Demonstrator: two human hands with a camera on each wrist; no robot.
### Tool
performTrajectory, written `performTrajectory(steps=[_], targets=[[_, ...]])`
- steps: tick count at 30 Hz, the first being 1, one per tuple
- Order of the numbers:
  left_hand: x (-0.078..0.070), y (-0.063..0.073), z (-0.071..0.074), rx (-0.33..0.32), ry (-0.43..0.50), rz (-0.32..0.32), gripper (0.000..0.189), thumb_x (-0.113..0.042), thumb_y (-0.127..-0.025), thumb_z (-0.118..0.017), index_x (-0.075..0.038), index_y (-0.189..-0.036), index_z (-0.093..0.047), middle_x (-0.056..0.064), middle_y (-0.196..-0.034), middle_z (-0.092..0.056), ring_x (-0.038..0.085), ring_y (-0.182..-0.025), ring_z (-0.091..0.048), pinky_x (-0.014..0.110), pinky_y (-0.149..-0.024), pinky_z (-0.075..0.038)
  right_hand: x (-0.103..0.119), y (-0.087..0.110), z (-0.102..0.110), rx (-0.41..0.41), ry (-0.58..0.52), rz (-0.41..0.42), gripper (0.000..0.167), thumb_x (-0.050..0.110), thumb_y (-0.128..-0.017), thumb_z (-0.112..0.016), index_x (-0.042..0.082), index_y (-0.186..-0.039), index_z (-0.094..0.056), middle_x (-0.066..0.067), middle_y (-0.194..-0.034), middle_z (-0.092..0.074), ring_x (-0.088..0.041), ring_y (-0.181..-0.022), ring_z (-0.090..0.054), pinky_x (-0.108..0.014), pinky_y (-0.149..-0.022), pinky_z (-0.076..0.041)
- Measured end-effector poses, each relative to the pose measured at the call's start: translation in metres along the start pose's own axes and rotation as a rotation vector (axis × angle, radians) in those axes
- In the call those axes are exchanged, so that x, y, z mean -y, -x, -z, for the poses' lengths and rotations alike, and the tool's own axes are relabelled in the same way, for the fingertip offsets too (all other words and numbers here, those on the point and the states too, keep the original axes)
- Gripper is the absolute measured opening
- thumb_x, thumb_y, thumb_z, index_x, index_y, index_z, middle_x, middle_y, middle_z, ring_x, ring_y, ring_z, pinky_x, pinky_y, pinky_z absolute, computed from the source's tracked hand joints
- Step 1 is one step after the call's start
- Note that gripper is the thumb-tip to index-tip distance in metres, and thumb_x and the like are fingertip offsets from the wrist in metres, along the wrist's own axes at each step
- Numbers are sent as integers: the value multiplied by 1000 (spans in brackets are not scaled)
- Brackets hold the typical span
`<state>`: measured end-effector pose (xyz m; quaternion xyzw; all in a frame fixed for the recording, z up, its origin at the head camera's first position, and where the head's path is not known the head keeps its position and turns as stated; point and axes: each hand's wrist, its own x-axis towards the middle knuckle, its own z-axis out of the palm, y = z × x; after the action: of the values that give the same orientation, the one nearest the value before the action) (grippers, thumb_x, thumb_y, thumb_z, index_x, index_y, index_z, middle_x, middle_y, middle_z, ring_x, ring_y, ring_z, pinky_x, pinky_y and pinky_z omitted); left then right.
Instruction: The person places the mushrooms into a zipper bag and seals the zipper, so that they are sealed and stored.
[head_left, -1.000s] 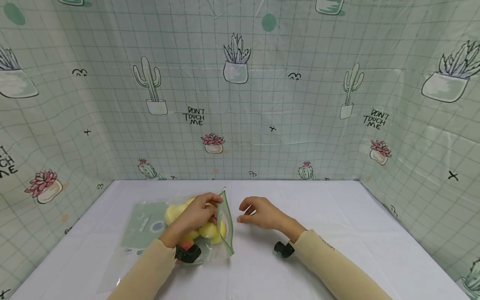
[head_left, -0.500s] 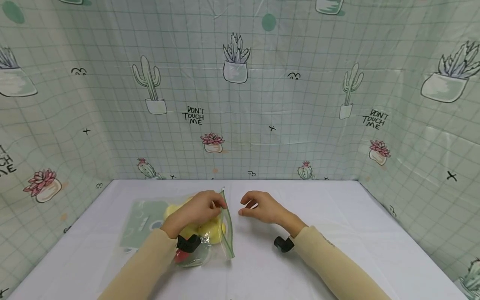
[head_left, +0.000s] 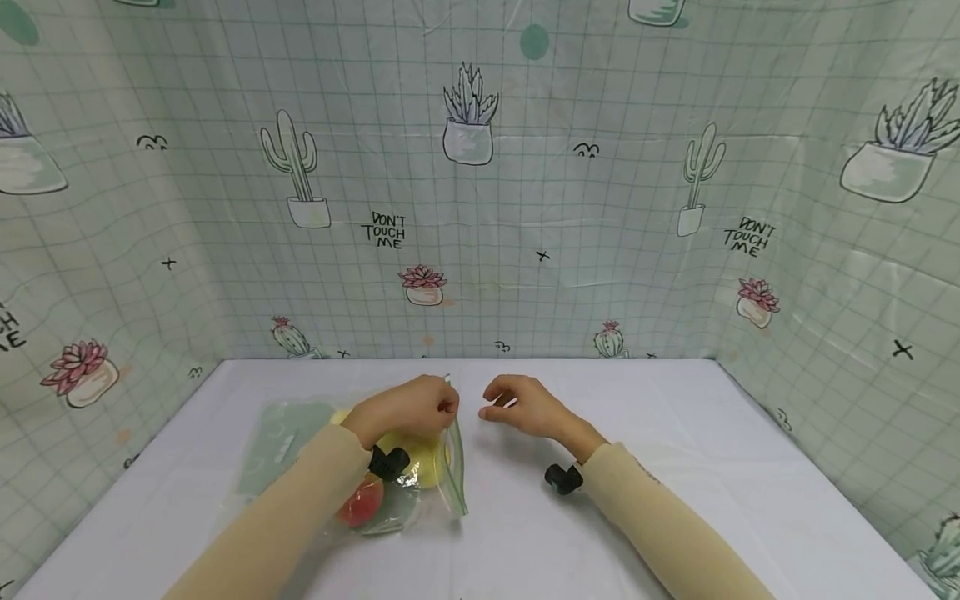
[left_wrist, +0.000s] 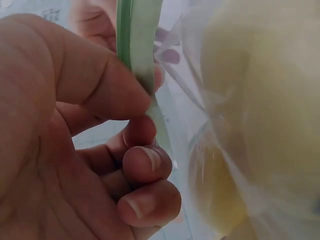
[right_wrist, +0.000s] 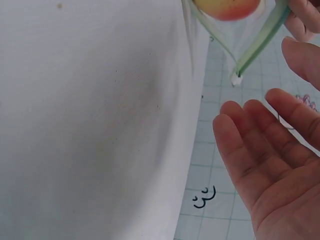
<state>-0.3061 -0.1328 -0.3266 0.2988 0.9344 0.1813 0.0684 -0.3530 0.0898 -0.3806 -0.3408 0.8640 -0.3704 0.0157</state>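
Note:
A clear zip bag with a green zip strip [head_left: 459, 475] lies left of centre, with several yellow fruits [head_left: 429, 462] and a red fruit [head_left: 362, 502] inside. My left hand [head_left: 412, 408] reaches over it. In the left wrist view, thumb and forefinger pinch the green strip [left_wrist: 137, 45] at the bag's mouth. Apart from the bag, to its right, hovers my right hand [head_left: 525, 408], fingers relaxed and holding nothing. The right wrist view shows a white piece [right_wrist: 236, 79] at the strip's end, just beyond those fingertips, and a yellow-red fruit [right_wrist: 232, 6] in the bag.
A flat pale green printed sheet or bag [head_left: 270, 442] lies on the white table [head_left: 600, 533] at the left, partly behind the left arm. Patterned cloth [head_left: 480, 208] hangs behind and along both sides. Each wrist carries a small black camera [head_left: 562, 479].
My left hand has moved slightly right along the bag's mouth, its fingers closing on the strip. The red fruit shows more in front of the wrist. My right hand has risen a little.

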Motion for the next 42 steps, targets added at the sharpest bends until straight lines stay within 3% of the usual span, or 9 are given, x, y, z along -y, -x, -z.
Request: performTrajectory(steps=[6,10,14,21,28,35,42], targets=[[-1,-7,1,39,-7,29,16,-9,-89,-59,-16,-75,-61,-6,-74,-55,11,-70,-48,28,-67,-41,-4,-5,-1,-6,2,-5,33,31,-86,-71,5,-105,-66,-10,-107,-65,-14,-93,-62,-31,-74,-51],[5,-8,3,18,14,27,10,-8,-87,-58,-14,-84,-65,-3,-80,-55,13,-74,-49,28,-65,-41,-5,-7,-3,-3,-4,-11,32,31,-86,-71,5,-105,-66,-8,-105,-65,-14,-92,-61,-32,-74,-51],[13,-9,6,-4,59,-5,15,-5,-83,-56,-9,-92,-67,-2,-81,-57,14,-75,-50,28,-65,-42,-5,-9,-4,-8,5,-12,31,30,-85,-72,5,-104,-66,-2,-99,-65,-13,-90,-61,-32,-74,-51],[19,-8,13,-17,90,-50,13,-4,-81,-58,-8,-90,-66,0,-79,-56,15,-75,-50,29,-67,-43,-5,-13,-6,-4,15,-12,32,30,-85,-72,5,-103,-66,3,-96,-64,-11,-88,-61,-30,-71,-50],[25,-11,18,-31,122,2,14,-2,-82,-57,-8,-90,-66,1,-78,-55,14,-73,-50,28,-67,-43,-1,-18,-7,-8,14,-23,31,30,-85,-73,6,-102,-66,3,-96,-65,-13,-89,-61,-31,-73,-50],[38,-13,21,-67,150,18,18,1,-80,-57,-2,-96,-64,4,-76,-54,15,-70,-49,27,-62,-42,-1,-28,-13,-24,42,-33,24,38,-90,-64,17,-100,-66,6,-97,-63,-11,-92,-58,-33,-80,-48],[53,-21,21,-86,155,68,15,-3,-82,-65,-3,-97,-62,6,-80,-55,17,-71,-50,28,-65,-43,-3,-40,-17,-15,-23,-30,28,38,-91,-63,14,-106,-65,2,-101,-63,-13,-91,-62,-32,-80,-50]])
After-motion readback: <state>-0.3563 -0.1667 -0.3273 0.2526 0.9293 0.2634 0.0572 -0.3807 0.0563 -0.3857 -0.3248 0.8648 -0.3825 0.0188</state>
